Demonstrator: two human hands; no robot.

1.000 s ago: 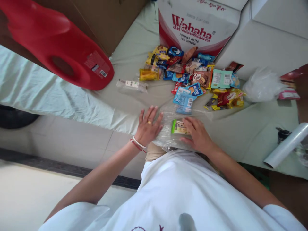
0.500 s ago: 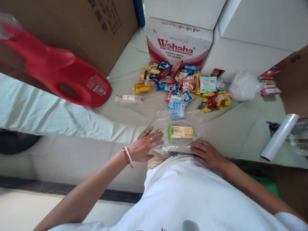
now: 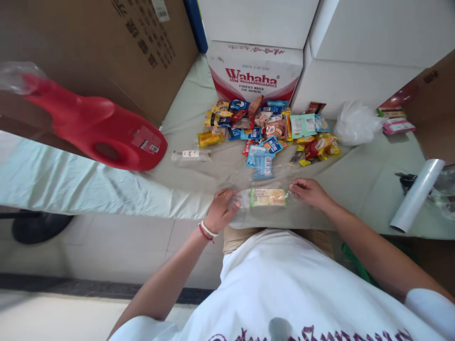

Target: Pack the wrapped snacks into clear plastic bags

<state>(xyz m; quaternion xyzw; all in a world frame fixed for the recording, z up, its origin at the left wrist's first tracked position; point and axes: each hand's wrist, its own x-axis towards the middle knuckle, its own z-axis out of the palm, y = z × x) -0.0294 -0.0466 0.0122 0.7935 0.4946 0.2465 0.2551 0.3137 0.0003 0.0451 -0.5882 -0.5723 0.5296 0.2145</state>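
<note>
A biscuit packet [image 3: 268, 197] with green ends lies near the table's front edge, wrapped in clear plastic film [image 3: 244, 199]. My left hand [image 3: 222, 208] is at its left side, fingers closed on the gathered film there. To the right, my right hand [image 3: 310, 192] pinches the other end of the film between thumb and fingers. Just beyond the packet rest light-blue snack packets [image 3: 260, 161], at the near side of a pile of small wrapped snacks [image 3: 275, 127].
A large red bottle [image 3: 110, 130] lies at the left by a brown carton [image 3: 142, 57]. White boxes [image 3: 256, 71] stand behind the snacks. A crumpled plastic bag [image 3: 358, 124] and a roll of clear film [image 3: 417, 195] are on the right.
The film, spread flat around the packet before, is now drawn in close about it. My hands have gone from lying flat on the film to pinching its two ends.
</note>
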